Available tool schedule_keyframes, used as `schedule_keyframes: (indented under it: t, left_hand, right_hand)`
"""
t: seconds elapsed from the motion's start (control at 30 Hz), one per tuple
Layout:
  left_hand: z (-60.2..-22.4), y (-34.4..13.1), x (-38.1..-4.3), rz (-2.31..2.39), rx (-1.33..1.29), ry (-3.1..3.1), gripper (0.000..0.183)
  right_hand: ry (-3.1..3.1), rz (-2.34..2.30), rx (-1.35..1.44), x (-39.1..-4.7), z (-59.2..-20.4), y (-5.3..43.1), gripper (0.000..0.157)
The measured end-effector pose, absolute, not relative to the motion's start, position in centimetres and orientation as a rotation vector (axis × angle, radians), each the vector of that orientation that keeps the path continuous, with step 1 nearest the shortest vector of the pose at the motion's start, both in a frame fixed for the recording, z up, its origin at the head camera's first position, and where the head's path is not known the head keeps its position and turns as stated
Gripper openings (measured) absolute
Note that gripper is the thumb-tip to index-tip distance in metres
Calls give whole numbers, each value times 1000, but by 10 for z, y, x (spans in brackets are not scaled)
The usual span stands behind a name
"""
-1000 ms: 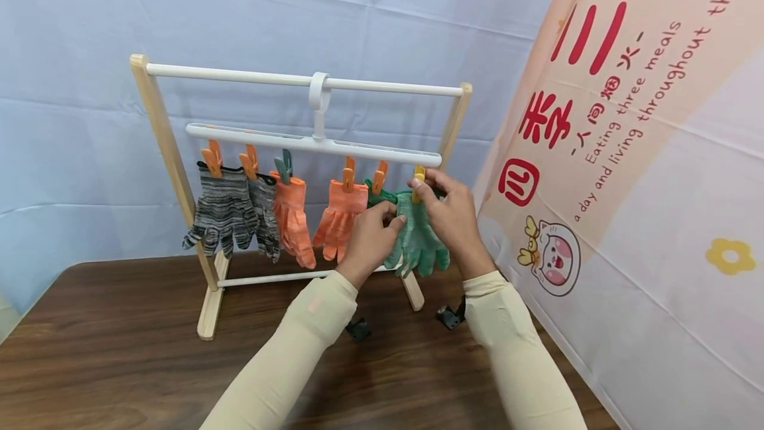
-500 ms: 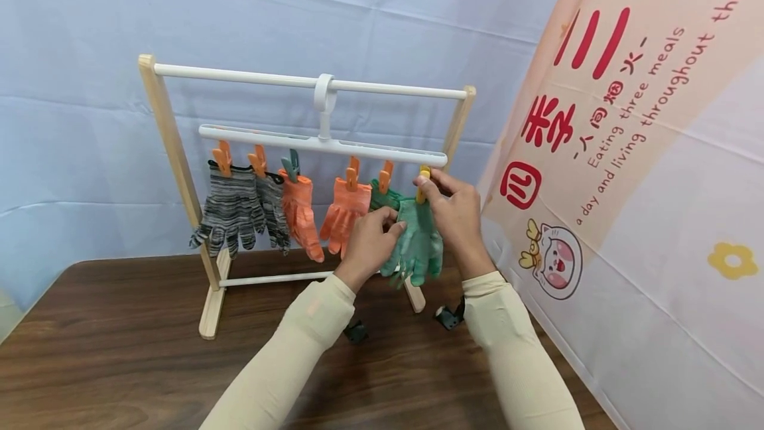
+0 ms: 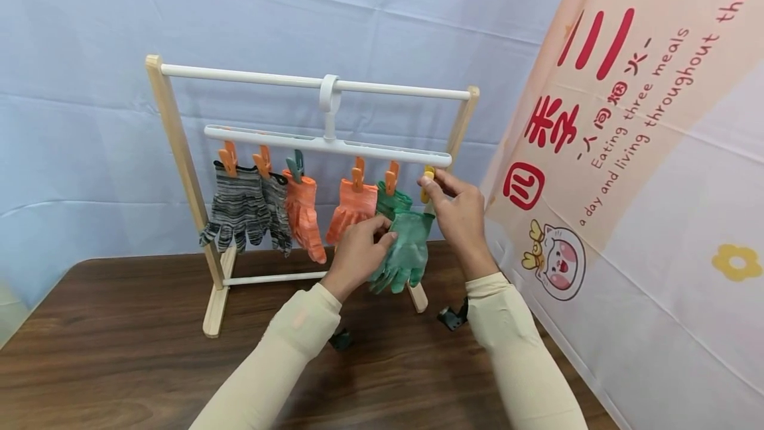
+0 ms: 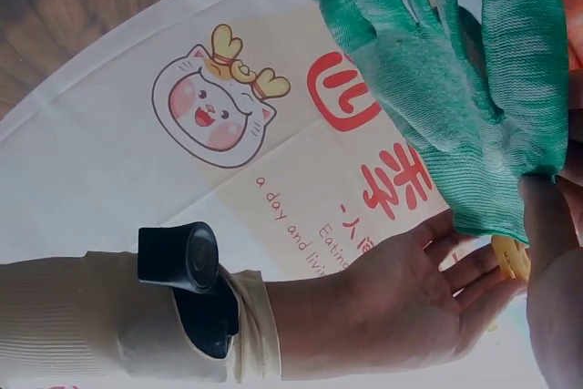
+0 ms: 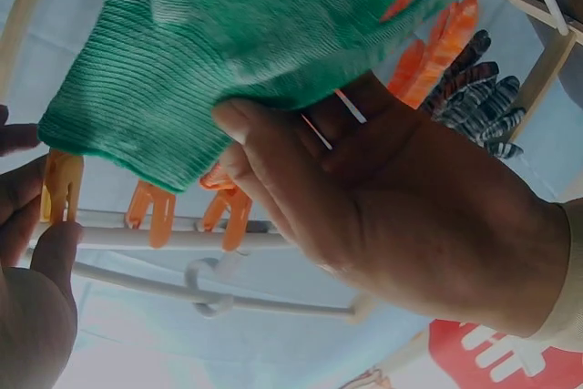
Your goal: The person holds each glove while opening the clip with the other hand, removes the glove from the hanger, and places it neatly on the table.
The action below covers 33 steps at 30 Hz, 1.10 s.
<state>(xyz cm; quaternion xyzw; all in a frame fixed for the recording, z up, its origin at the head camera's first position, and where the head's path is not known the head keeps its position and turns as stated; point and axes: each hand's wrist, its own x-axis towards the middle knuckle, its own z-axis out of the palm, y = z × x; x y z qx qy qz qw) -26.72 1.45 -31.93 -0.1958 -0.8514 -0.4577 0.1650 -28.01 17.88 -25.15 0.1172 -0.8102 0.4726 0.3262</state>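
My left hand (image 3: 360, 251) pinches a green knit glove (image 3: 412, 244) by the side near its cuff, thumb on the fabric in the right wrist view. The glove hangs fingers down, its cuff just below a yellow clothespin (image 3: 428, 181). My right hand (image 3: 459, 217) pinches that clothespin between thumb and fingers, under the right end of a white hanger (image 3: 358, 146). In the right wrist view the clothespin (image 5: 62, 184) lies right at the cuff's edge. A second green glove (image 3: 392, 200) hangs behind, from an orange clothespin (image 3: 390, 178).
The hanger hooks onto a wooden rack (image 3: 173, 125) with white rods. Farther left on it hang orange gloves (image 3: 355, 201) and grey striped gloves (image 3: 235, 201), held by clothespins. A brown table (image 3: 119, 350) lies below; a printed cloth (image 3: 644, 184) stands at the right.
The green glove has come down from the yellow clothespin and moved slightly left with my left hand. My right hand has stayed at the clothespin. The view has shifted a little.
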Motion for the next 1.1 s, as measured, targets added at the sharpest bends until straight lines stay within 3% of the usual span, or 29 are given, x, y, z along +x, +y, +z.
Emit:
schedule_keyframes:
  t: [0.23,0.47,1.1]
  left_hand:
    - [-320,0,-257,-1248,-595,-2395,11]
    - [-321,-16,-249,-1266,-608,-2335,11]
    - [-332,-47,-239,-1302,-515,-2312,6]
  right_hand:
    - [-2118,1231,315,-281,-252,177,28]
    - [-2119,1228,312,-279,-252,176,39]
    - [-2152,1229,361,-283,-257,177,41]
